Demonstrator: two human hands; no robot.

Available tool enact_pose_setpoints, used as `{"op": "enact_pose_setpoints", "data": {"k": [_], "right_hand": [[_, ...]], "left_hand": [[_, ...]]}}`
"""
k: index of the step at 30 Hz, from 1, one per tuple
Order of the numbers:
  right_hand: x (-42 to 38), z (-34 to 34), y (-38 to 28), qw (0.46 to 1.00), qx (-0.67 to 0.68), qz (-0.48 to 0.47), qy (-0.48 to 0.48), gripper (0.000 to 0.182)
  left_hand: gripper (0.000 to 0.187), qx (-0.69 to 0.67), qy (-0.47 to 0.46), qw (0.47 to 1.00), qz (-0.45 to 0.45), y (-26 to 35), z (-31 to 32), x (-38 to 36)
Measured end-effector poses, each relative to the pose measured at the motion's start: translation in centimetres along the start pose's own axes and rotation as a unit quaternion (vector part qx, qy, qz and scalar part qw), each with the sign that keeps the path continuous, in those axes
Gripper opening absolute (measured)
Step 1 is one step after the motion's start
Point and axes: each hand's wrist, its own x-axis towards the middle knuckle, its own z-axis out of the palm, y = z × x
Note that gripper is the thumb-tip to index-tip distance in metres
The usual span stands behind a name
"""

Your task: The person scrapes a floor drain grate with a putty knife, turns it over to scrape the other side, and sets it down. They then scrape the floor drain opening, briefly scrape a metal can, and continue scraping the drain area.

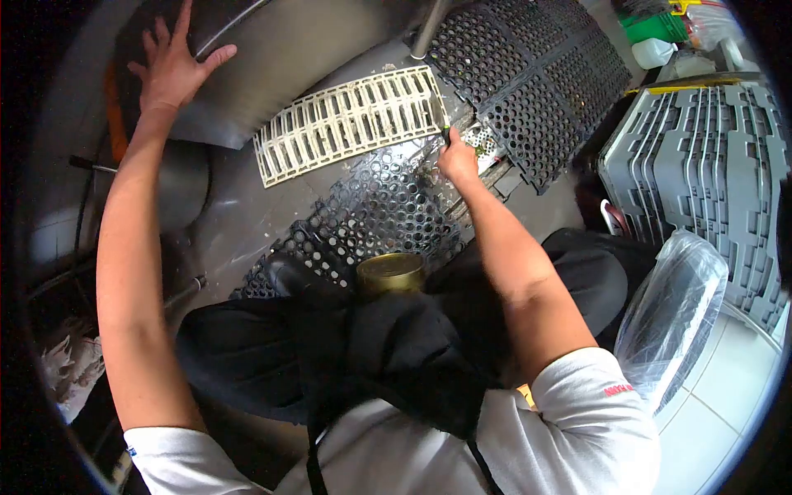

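Note:
My left hand (175, 70) is spread against a metal surface (272, 62) at the upper left, holding nothing. My right hand (456, 158) is closed round the dark handle of a tool (446, 132), whose thin blade reaches up to the right end of a cream slatted grate (351, 120). The grate lies tilted on the floor. Just right of my right hand, a perforated white drain basket (483, 144) with green and brown bits sits in a floor channel. Below the grate lies a wet black holed mat (379, 202).
A round gold tin (392, 272) stands between my legs. More black matting (536, 74) covers the floor at the upper right. Grey folded crates (701, 173) are stacked at the right, beside a clear plastic-wrapped item (675, 318). A metal leg (429, 31) rises behind the grate.

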Motion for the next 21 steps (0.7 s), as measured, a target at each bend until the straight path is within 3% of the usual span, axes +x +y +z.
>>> {"op": "enact_pose_setpoints", "data": {"k": [2, 4, 5, 7, 8, 9, 10, 12, 14, 16, 17, 21], "right_hand": [[2.9, 0.0, 1.2, 0.999, 0.008, -0.049, 0.011, 0.047], [4.1, -2.0, 2.6, 0.992, 0.083, -0.092, -0.014, 0.050], [6.9, -0.5, 4.8, 0.976, 0.199, -0.038, -0.085, 0.053], [6.3, -1.5, 5.3, 0.941, 0.311, -0.005, -0.137, 0.054], [5.2, -1.7, 5.3, 0.910, 0.383, 0.011, -0.157, 0.056], [3.6, -1.6, 5.5, 0.811, 0.565, 0.080, -0.131, 0.064], [3.1, -1.4, 5.3, 0.769, 0.632, 0.076, -0.066, 0.068], [2.8, -1.2, 5.1, 0.798, 0.598, 0.074, -0.014, 0.063], [3.4, 0.4, 5.8, 0.882, 0.467, 0.052, 0.025, 0.054], [3.8, 1.9, 6.7, 0.951, 0.292, -0.029, 0.096, 0.050], [3.3, 2.0, 6.5, 0.956, 0.273, -0.043, 0.101, 0.052], [1.8, 0.8, 4.8, 0.982, 0.156, -0.067, 0.088, 0.052]], "left_hand": [[0.113, -0.005, 0.009, 1.000, 0.003, 0.5, -0.9, 0.1], [0.125, 0.019, -0.172, 0.981, -0.087, 3.7, -6.2, 0.9], [0.131, 0.030, -0.259, 0.957, -0.131, 5.1, -8.5, 1.3], [0.131, 0.022, -0.250, 0.959, -0.132, 4.7, -7.9, 1.3], [0.131, 0.018, -0.249, 0.959, -0.132, 4.7, -7.8, 1.2], [0.131, 0.009, -0.248, 0.959, -0.135, 4.7, -7.9, 1.0], [0.131, 0.000, -0.248, 0.959, -0.139, 5.0, -8.4, 0.9], [0.131, -0.008, -0.249, 0.959, -0.137, 5.1, -8.5, 0.8], [0.131, -0.012, -0.247, 0.961, -0.126, 4.6, -7.7, 1.0], [0.119, -0.006, -0.071, 0.997, -0.032, 1.1, -2.2, 0.2], [0.113, -0.002, 0.018, 1.000, 0.015, 0.1, -0.5, -0.1], [0.113, 0.001, 0.009, 1.000, 0.000, 0.2, -0.6, -0.1]]}}
